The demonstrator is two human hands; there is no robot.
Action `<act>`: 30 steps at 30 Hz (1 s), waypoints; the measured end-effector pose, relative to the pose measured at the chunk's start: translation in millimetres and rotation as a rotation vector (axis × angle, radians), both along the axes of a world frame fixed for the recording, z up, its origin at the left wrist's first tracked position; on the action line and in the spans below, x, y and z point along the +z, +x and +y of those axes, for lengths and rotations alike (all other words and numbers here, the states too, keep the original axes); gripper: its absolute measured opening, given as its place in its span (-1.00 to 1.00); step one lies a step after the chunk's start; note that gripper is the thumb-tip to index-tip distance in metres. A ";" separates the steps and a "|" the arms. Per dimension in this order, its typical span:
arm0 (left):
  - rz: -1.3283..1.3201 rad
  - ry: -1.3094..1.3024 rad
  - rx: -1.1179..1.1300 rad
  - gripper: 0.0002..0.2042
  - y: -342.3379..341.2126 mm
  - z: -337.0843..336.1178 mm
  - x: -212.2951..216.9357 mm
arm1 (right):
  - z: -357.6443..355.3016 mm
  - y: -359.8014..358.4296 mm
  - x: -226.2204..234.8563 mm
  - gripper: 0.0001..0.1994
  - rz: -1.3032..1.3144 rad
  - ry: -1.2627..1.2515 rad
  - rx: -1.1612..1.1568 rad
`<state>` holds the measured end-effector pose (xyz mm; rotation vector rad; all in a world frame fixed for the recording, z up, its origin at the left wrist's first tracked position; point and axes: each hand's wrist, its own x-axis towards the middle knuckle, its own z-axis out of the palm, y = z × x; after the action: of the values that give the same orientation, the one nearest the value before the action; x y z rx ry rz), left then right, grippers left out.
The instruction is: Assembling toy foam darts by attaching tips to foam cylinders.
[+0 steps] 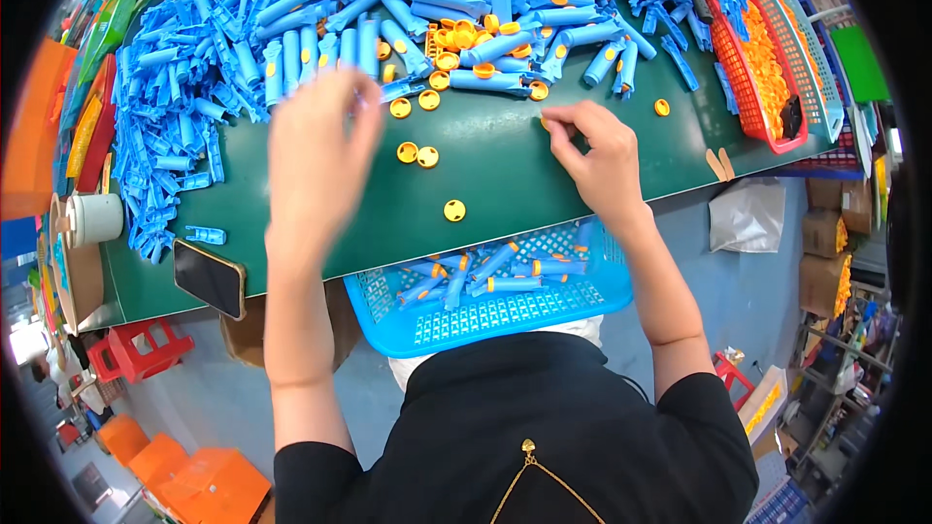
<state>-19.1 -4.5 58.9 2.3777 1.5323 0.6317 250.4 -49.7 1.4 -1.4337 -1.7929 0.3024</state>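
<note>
My left hand is over the left part of the green table, smeared by motion, at the near edge of the blue plastic tubes. Whether its fingers hold anything cannot be made out. To the right, my right hand is closed in a pinch above the table, with a sliver of yellow at the fingertips that looks like a small round cap. Between the hands lie several loose yellow caps, one nearest me and a pair farther off. More yellow caps are heaped among the tubes.
Blue half-shell parts pile up at the left. A phone and white cup sit near the left edge. Red basket holds orange pieces at the right. Below the table edge, a blue basket contains blue tubes with orange bands.
</note>
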 end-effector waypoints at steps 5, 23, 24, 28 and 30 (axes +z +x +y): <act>-0.069 -0.096 -0.188 -0.65 21.4 -84.5 -27.3 | 5.4 4.7 -7.4 -0.85 -0.089 0.048 0.009; 0.365 0.330 0.209 -0.72 -13.3 34.1 -31.1 | -20.6 -10.1 18.7 -0.76 0.271 -0.277 0.348; 0.354 0.309 0.216 -0.71 -13.7 30.5 -30.3 | -25.8 -21.4 25.2 -0.77 0.251 -0.316 0.479; 0.339 0.276 0.249 -0.70 -13.8 34.8 -32.7 | -19.1 -50.9 18.9 -0.74 0.093 -0.286 0.747; 0.283 0.321 0.256 -0.76 -17.8 39.3 -31.9 | -9.4 -52.8 13.3 -0.74 0.066 -0.192 0.680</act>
<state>-36.9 34.9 26.9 2.6169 2.0138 0.6593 197.6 -59.1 14.7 -0.8719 -2.1959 0.8753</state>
